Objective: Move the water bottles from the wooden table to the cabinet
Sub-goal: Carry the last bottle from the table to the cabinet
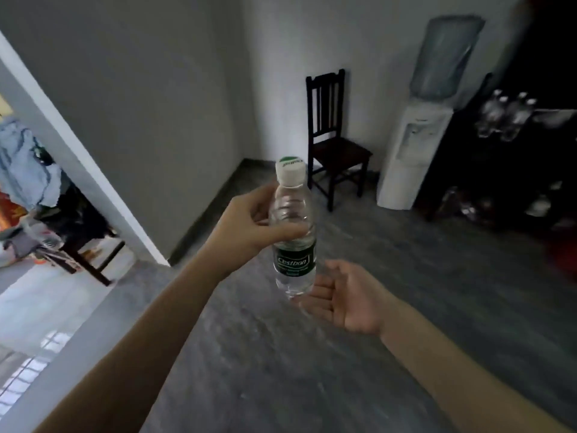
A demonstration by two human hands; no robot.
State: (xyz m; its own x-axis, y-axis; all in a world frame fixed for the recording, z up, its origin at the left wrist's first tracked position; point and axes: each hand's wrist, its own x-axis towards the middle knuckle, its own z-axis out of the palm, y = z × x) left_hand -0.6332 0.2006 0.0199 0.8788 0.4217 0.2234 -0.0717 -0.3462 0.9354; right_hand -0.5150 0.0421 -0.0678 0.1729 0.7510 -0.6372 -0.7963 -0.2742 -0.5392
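Holding a water bottle (293,232) upright in mid-air above the grey floor (406,307), the left hand (249,225) grips it on the clear upper body, just above the green label; thumb across the front, fingers curled round the far side. Bottle has a white cap with green top, is clear, and tilts very slightly.

Right hand (346,296) sits just below and to the right of the bottle's base, palm up, fingers loosely spread and relaxed, holding nothing. Fingertips lie at or very near the bottle's bottom edge; cannot tell if they actually touch.

Both forearms are bare and extend from the lower frame edge.

Surroundings: dark wooden chair (335,142) stands against the white wall at the far corner. To its right, a white water dispenser (412,151) with a large bluish jug on top. Right of that, a dark cabinet (468,170), much of it blurred and in shadow. Group of clear bottles (505,117) with pale caps stands on its upper surface; count looks like about four, but blur prevents certainty. Lower shelf holds some pale objects, not identifiable.

Left side: a doorway opens onto a brighter room with clothing (25,164) hanging or piled over dark furniture.
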